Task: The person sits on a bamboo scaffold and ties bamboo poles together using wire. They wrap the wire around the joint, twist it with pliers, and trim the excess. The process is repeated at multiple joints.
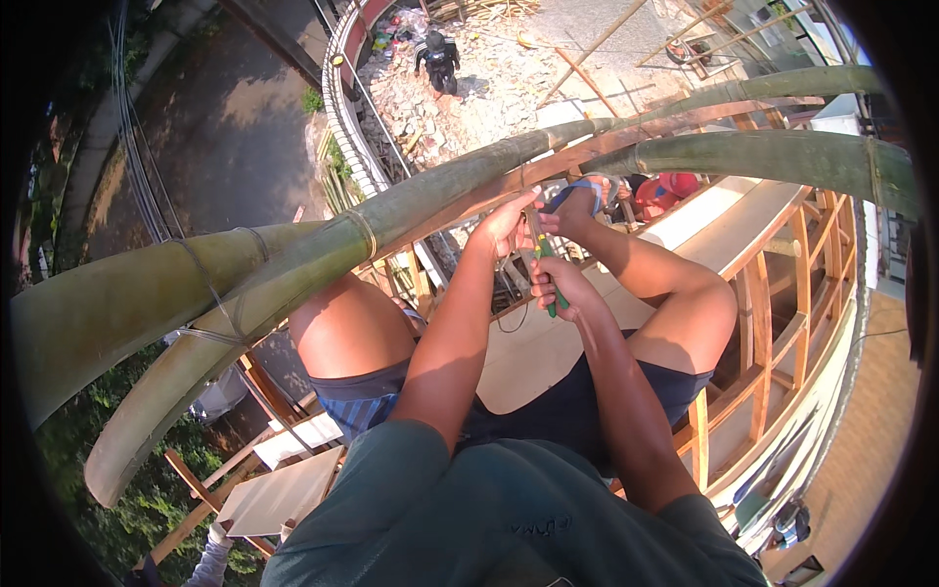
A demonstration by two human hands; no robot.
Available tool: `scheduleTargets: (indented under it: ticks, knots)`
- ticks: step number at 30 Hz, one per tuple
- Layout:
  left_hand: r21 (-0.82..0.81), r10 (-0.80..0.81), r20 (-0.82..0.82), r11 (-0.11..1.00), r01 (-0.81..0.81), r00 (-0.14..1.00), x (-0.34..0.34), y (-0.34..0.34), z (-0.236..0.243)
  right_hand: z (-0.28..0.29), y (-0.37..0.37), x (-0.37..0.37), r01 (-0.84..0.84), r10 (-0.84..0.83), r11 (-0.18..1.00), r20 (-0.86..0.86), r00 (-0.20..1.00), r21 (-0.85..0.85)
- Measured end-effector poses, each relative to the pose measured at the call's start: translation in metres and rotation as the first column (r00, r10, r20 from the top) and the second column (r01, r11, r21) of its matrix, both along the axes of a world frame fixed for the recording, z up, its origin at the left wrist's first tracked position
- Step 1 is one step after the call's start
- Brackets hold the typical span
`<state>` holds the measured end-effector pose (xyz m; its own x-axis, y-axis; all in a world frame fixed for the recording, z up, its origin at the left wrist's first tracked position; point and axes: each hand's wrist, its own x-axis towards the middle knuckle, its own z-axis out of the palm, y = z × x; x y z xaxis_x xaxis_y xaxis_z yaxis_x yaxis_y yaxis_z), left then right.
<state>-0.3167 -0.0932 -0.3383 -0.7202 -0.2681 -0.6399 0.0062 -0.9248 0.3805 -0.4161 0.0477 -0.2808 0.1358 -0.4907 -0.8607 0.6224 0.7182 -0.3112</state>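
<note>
My right hand [559,284] is closed around green-handled pliers [543,247], whose jaws point up toward the bamboo. Beside the pliers' head, my left hand [511,225] is raised just under a long green bamboo pole [440,186], its fingers pinched on what looks like thin wire. A loop of that thin wire [511,328] hangs below my hands. Wooden strip [479,203] runs along the underside of the bamboo. Wire ties [367,235] circle the poles at several places.
I sit high on a timber frame [763,333] with pale boards [533,357]. Rubble ground [489,88] lies far below, with a person in dark clothes [437,61]. A person in red headwear [677,184] is beyond my foot. Gloved hands hold a board [284,494] at lower left. Cables [147,166] hang left.
</note>
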Motion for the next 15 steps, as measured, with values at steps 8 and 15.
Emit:
scheduleTargets:
  ticks: [8,15]
  knots:
    - [0.208,0.338,-0.154,0.930,-0.304,0.928,-0.027,0.009,-0.027,0.014,-0.005,0.007,-0.237,0.229,0.971,-0.402,0.886,0.032]
    - [0.460,0.574,-0.037,0.737,-0.496,0.818,-0.048,0.015,-0.009,0.090,-0.050,-0.005,-0.504,0.548,0.825,-0.583,0.600,0.256]
